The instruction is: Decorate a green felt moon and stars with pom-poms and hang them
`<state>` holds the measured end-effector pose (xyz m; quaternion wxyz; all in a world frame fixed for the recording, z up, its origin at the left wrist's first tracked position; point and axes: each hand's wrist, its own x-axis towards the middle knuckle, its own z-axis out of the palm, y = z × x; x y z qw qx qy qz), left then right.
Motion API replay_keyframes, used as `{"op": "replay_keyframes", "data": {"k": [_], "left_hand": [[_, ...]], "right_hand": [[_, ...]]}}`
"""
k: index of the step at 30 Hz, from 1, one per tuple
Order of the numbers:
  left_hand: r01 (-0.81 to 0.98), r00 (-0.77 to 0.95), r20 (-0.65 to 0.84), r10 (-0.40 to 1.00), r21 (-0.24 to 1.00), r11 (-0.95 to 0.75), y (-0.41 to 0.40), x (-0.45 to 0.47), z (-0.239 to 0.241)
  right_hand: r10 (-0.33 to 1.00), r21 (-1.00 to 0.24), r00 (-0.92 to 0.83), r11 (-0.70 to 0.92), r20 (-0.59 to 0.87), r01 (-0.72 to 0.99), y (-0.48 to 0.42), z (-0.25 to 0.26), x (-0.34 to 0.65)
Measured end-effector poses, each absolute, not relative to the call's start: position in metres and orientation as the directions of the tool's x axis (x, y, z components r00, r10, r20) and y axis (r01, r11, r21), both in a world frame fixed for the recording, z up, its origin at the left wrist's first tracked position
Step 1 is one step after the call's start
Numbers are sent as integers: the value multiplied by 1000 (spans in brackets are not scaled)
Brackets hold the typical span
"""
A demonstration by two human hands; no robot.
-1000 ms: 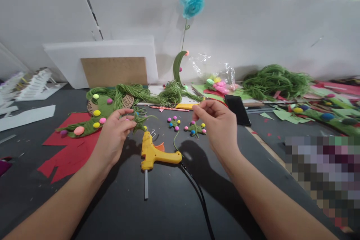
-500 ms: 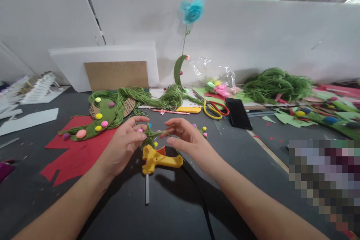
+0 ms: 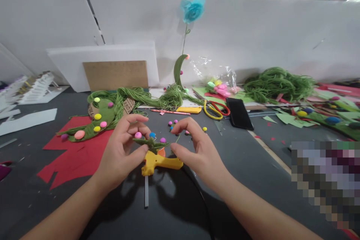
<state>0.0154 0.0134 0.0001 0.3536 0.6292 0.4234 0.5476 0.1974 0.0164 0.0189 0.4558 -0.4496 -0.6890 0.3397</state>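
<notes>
My left hand point(image 3: 120, 153) pinches a small green yarn-wrapped star piece point(image 3: 151, 143) tipped with pink, blue and purple pompoms. It holds the piece just above the yellow glue gun point(image 3: 160, 162), which lies on the dark table. My right hand point(image 3: 194, 150) is at the piece's right end. Its fingers are curled and apart, with nothing gripped. Another small pompom piece point(image 3: 172, 124) lies on the table just beyond the hands.
Red felt point(image 3: 70, 153) and a green pompom-studded shape point(image 3: 95, 123) lie at the left. Green yarn bundles point(image 3: 278, 84), scissors point(image 3: 215, 108), a black phone point(image 3: 239, 113) and a pompom bag point(image 3: 216, 78) sit behind. White foam boards point(image 3: 107, 56) line the back. The gun's black cord point(image 3: 202, 210) runs toward me.
Both hands have come lower and nearer to me, over the glue gun. The left hand turned the green piece flat; the right hand went from pinching to loosely open beside it.
</notes>
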Motion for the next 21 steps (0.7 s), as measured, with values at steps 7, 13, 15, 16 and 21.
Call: {"op": "replay_keyframes", "data": {"k": [7, 13, 15, 16, 21], "left_hand": [[150, 22, 402, 915, 904, -401, 10, 19, 3], [136, 18, 389, 921, 912, -388, 10, 18, 2], [129, 8, 387, 922, 914, -385, 11, 17, 2], [123, 4, 386, 922, 915, -384, 11, 16, 1], [120, -2, 386, 922, 916, -383, 8, 17, 3]], "right_hand": [[907, -861, -212, 415, 365, 294, 17, 18, 197], [887, -847, -242, 452, 394, 280, 14, 20, 197], [875, -830, -236, 478, 422, 288, 13, 21, 197], [868, -818, -233, 493, 439, 297, 13, 22, 196], [821, -745, -231, 571, 522, 346, 13, 19, 196]]}}
